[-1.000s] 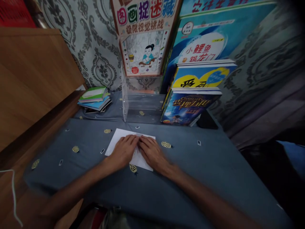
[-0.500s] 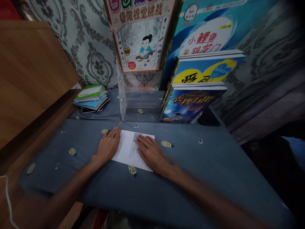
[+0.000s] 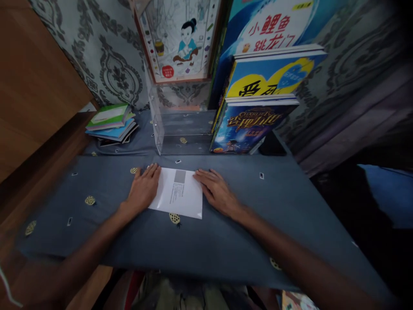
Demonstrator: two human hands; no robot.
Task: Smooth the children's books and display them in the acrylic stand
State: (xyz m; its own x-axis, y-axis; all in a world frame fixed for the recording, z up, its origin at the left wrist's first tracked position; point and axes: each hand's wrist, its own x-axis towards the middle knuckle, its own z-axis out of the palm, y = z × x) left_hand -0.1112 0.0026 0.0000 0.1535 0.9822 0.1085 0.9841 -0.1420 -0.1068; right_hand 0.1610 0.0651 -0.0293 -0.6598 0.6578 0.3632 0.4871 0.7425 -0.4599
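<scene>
A white sheet or thin booklet (image 3: 190, 198) with a grey block and small print lies flat on the dark cloth-covered table (image 3: 238, 241). Over its left edge rests my left hand (image 3: 144, 187), palm down, fingers stretched forward. My right hand (image 3: 217, 191) lies at the upper right corner, its fingertips touching the paper and its palm on the cloth beside it. Neither hand grips anything.
Behind the paper stands a clear acrylic rack (image 3: 156, 129). Upright books (image 3: 251, 125) fill its right part, and a picture book (image 3: 180, 43) stands behind. A small book stack (image 3: 111, 122) sits back left. A dark flat object (image 3: 272, 144) lies beside the books.
My right hand has slid right, off the middle of the paper to its corner, uncovering the print. My left hand stays on the left edge. The view has shifted slightly.
</scene>
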